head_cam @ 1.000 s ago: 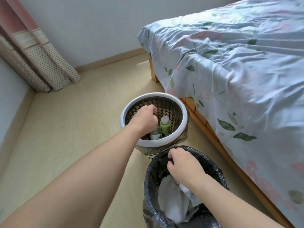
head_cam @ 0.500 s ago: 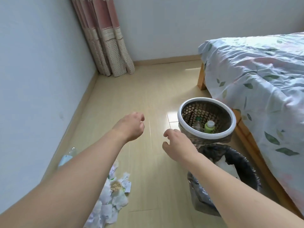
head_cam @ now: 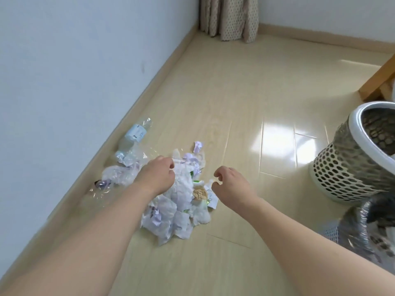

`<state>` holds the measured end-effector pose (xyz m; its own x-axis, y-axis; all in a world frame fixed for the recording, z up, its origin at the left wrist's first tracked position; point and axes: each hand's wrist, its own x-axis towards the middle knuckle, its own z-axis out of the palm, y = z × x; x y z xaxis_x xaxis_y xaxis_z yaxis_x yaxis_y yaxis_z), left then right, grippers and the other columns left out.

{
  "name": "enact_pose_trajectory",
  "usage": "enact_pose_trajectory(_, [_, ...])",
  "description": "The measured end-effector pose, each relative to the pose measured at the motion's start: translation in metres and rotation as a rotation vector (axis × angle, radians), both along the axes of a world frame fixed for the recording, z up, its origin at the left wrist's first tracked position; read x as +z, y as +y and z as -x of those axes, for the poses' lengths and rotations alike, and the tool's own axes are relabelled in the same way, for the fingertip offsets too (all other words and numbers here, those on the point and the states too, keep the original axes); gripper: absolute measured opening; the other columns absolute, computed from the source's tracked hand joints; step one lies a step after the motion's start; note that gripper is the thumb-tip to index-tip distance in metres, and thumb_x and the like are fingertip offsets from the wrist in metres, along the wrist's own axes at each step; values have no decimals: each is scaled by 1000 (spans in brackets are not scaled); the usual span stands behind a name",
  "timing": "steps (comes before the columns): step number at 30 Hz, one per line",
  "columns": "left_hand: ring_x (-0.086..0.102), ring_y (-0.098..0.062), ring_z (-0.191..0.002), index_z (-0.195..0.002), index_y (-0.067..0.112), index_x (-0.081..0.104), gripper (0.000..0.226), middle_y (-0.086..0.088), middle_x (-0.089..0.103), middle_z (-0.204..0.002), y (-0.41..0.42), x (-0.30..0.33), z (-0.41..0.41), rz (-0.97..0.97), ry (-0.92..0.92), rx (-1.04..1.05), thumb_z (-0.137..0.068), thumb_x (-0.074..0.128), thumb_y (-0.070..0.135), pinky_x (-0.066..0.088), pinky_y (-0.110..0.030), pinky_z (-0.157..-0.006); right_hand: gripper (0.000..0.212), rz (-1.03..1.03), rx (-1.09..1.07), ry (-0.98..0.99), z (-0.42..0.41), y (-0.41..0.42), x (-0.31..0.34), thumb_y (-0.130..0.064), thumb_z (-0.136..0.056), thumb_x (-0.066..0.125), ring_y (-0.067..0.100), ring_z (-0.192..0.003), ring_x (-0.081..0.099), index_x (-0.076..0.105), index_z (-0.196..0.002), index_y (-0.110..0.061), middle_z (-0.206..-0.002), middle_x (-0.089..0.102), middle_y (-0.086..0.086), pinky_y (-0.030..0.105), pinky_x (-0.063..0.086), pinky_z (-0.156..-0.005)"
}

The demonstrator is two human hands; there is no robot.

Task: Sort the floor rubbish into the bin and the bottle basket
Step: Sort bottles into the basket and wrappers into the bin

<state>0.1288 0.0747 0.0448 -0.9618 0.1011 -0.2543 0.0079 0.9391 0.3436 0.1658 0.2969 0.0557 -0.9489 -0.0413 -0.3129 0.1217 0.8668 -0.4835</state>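
The floor (head_cam: 235, 86) is pale beige wood, the crumpled paper (head_cam: 181, 195) white and lilac, the basket (head_cam: 346, 167) white with honeycomb holes, the curtain (head_cam: 230, 18) beige and dotted.

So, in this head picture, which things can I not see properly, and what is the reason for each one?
- Basket: cut off by the right edge; its contents cannot be seen.
- Bin: blurred and cut off at the lower right edge.
- Paper pile: partly hidden behind the left hand.
- Crushed bottles by the wall: clear plastic, so their number is unclear.
- Right hand: fingers curled, seemingly empty.
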Motion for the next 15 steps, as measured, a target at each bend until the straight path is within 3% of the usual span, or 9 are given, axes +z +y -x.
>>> enact_pose_trajectory(7, [48,-21,-104,-112,25,60,24,5,57,-115,-9,-72,-51,65,203,153,-91,53,35,38,-33,-88,45,38,-37,-193,-13,-19,-82,-25,-90,49,17,-113,52,46,-134,-18,-129,52,-1,25,37,-79])
enact_pose_trajectory(10, [51,-23,-98,-104,24,61,28,5,58,-110,-3,-88,-62,94,318,47,-81,58,40,40,-36,-83,45,107,-161,-243,-5,-24,-99,-29,-91,50,20,-107,58,46,-134,-16,-123,58,2,25,38,-74])
enact_pose_trajectory(13, [55,-26,-100,-101,22,64,34,2,60,-112,4,-98,-66,160,509,-235,-74,59,42,37,-36,-85,28,300,-388,-328,2,-29,-107,-28,-89,54,21,-85,63,54,-114,-16,-100,62,2,29,46,-67])
enact_pose_trajectory(15, [53,-26,-103,-102,21,65,42,0,60,-113,10,-103,-65,195,503,-252,-69,71,47,33,-36,-89,8,338,-475,-338,7,-30,-111,-20,-85,54,21,-69,53,55,-89,-13,-79,56,3,29,40,-62])
